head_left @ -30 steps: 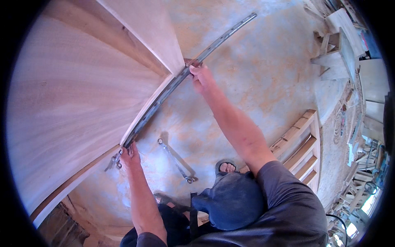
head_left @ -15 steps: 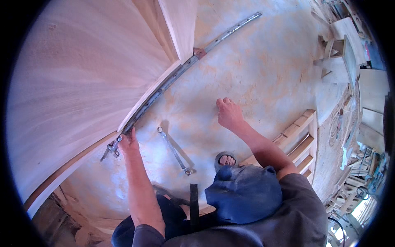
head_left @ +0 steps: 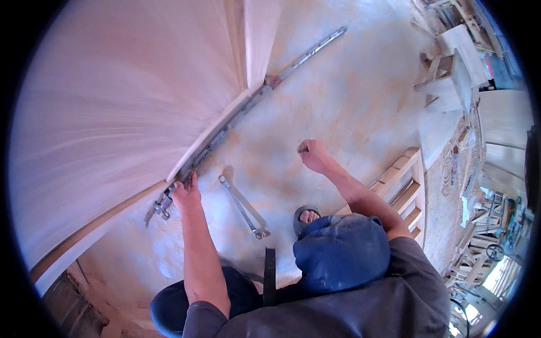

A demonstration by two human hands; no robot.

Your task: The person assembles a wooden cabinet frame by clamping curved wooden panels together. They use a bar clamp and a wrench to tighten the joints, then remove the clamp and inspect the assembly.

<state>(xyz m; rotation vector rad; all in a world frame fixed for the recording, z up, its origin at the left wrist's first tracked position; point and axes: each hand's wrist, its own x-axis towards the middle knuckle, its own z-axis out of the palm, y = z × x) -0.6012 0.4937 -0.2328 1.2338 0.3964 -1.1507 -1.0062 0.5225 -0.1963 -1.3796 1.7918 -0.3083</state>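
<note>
Left hand (head_left: 187, 195) clamped on lower end of metal bar (head_left: 255, 101), fingers partly hidden. Just past the grip, lower left: metal screw fitting (head_left: 163, 207) at the bar's end. Bar running slantwise to upper right, close along edge of big pale wood panel (head_left: 141, 112); far end out past the panel corner, over the floor (head_left: 349, 107). Reddish-brown block (head_left: 273, 81) on bar near that corner, slightly blurred.

Right hand (head_left: 315, 156) well apart from bar, out over the floor, fingers curled together; cannot tell if anything inside.

Between the two, nearer the left: double-ended ring wrench (head_left: 240, 207) on floor, slanted, shadow alongside. Near its lower end, to the right: sandalled foot (head_left: 307, 216), then blue-clad knee (head_left: 341, 253). Beside right forearm (head_left: 358, 192): slatted wood frame (head_left: 396, 172).

Farther out, upper right: pale wooden stool-like piece (head_left: 451, 84). Far right: jumble of wood pieces (head_left: 476, 248), too small to sort.
</note>
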